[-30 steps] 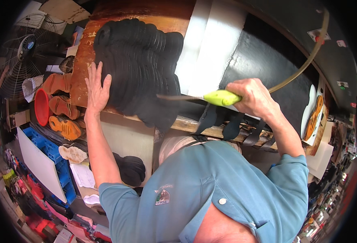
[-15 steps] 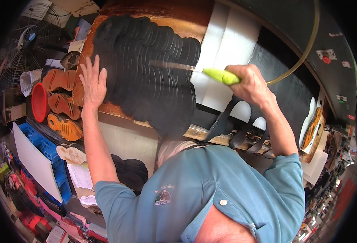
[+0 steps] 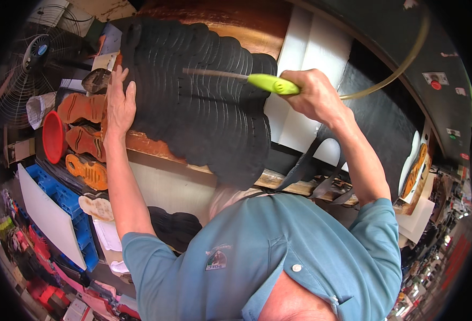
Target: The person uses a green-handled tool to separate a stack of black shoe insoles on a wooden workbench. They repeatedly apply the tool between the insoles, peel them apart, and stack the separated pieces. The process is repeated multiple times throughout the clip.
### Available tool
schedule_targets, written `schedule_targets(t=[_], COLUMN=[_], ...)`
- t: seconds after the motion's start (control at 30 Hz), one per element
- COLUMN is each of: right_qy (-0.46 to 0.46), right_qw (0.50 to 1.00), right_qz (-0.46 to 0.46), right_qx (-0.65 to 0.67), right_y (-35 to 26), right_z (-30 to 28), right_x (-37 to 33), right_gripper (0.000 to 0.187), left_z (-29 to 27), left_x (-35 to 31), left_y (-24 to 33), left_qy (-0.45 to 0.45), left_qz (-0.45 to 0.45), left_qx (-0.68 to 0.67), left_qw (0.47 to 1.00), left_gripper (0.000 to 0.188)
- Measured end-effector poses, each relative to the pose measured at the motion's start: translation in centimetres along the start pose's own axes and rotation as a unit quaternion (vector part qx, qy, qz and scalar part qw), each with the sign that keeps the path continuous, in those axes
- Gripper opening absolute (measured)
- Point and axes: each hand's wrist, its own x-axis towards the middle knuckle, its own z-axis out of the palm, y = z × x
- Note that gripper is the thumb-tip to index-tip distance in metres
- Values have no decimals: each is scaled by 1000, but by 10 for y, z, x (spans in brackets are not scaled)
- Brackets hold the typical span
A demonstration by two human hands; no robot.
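Observation:
Many thin black sole-shaped sheets (image 3: 204,123) lie fanned in overlapping rows on the brown wooden table, pale curved lines showing along their edges. At their left end my left hand (image 3: 120,109) rests upright against the edge, fingers stretched and slightly apart, holding nothing. My right hand (image 3: 315,96) is wrapped around a lime-green-handled tool (image 3: 270,84), whose long thin tip, blurred by motion, points left across the upper rows. A yellowish hose (image 3: 388,80) runs from behind my right fist up to the right; its join is hidden.
White boards (image 3: 311,59) lie right of the sheets, beside a dark panel. Orange sole shapes (image 3: 83,107) and a red bowl (image 3: 54,137) sit at the left, near a fan (image 3: 38,51) and blue crate (image 3: 86,235). A red button (image 3: 435,84) is at far right.
My right hand and the green-handled tool have moved left and up over the sheets. The sheets sit slightly further right in the view, and my left hand is turned more edge-on.

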Motion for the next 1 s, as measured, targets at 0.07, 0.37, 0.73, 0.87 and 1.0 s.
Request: schedule_targets(t=[0.07,0.37,0.73,0.87,1.0], right_qy=[-65,-59,-82,-19,-4], right_qw=[996,997,994,1000,998], right_qz=[-43,-56,-75,22,64], right_qx=[-34,15,-19,-11,-6], right_y=[-6,-20,-20,-8,13], right_z=[7,24,21,13,-4], right_x=[11,43,54,45,23], right_gripper=[10,12,16,19,15], left_z=[-2,2,-3,-4,2], left_x=[4,11,19,20,15], left_y=[-4,-31,-33,-32,-29], left_qy=[2,17,1,7,0], left_qz=[-3,2,19,9,19], left_qx=[-16,85,63,45,94], left_qw=[1000,996,998,999,995], left_gripper=[66,60,59,59,60])
